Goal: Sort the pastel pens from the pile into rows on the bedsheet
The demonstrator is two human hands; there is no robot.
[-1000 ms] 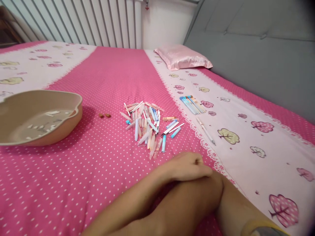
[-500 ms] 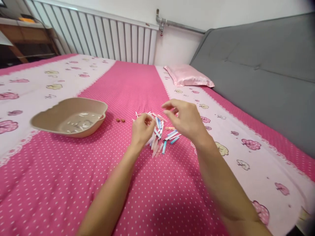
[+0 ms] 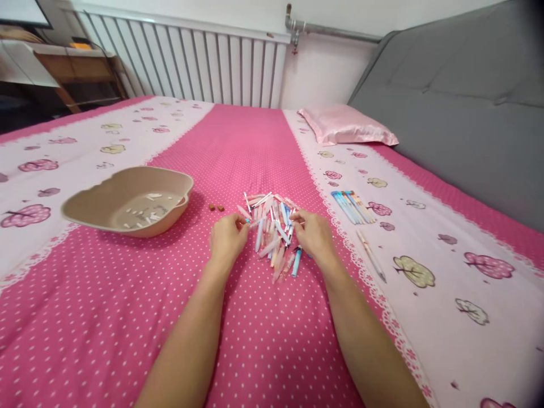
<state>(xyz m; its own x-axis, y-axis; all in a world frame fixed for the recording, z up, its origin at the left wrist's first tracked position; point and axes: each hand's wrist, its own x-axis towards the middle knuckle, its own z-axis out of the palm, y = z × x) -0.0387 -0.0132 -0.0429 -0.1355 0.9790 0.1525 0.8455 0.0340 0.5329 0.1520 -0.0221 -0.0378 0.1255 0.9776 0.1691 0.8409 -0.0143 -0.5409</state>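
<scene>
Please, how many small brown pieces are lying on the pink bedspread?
2. One brown piece lies nearer the basin, the other nearer the pile of pen parts. The pile may hide more.

Illumination is bright and largely even across the bed [image 3: 263, 345]; the light's source lies out of view. A faint, soft-edged shadow falls on the cover beside the basin [image 3: 172, 220]. The pillow [image 3: 346, 123] carries a mild satin sheen. Dark vignetting encroaches at the right edge, over the headboard [image 3: 459, 73]. Wide-angle stretching marks the periphery. The pens [image 3: 274, 233] render slightly soft, fine markings illegible.
</scene>
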